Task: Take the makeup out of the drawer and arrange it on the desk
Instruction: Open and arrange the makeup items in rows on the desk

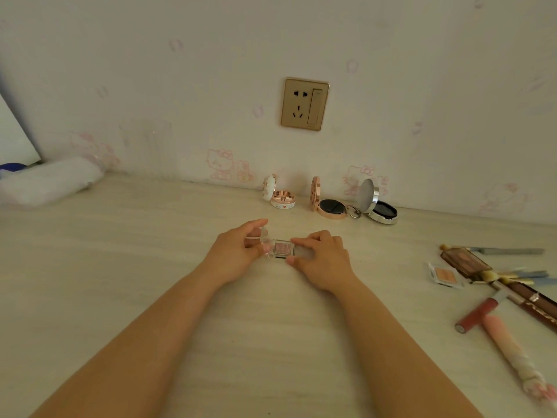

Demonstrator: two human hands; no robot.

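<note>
A small clear eyeshadow case (282,248) with a pink glitter pan lies on the pale desk (120,267) at the middle. Its clear lid (262,238) stands open on the left side. My left hand (238,251) pinches that lid between thumb and fingers. My right hand (322,257) grips the case's right end. Three open round compacts stand by the wall: a white-and-rose one (278,196), a rose-gold one (328,203) and a silver one (378,203). The drawer is out of sight.
At the right lie a small peach blush pan (446,275), a brown palette (465,260), several brushes (512,274), a red lip gloss (479,313), a brown tube (533,303) and a pink tube (509,348). A white wrapped bundle (51,182) lies far left. A wall socket (304,104) sits above the desk.
</note>
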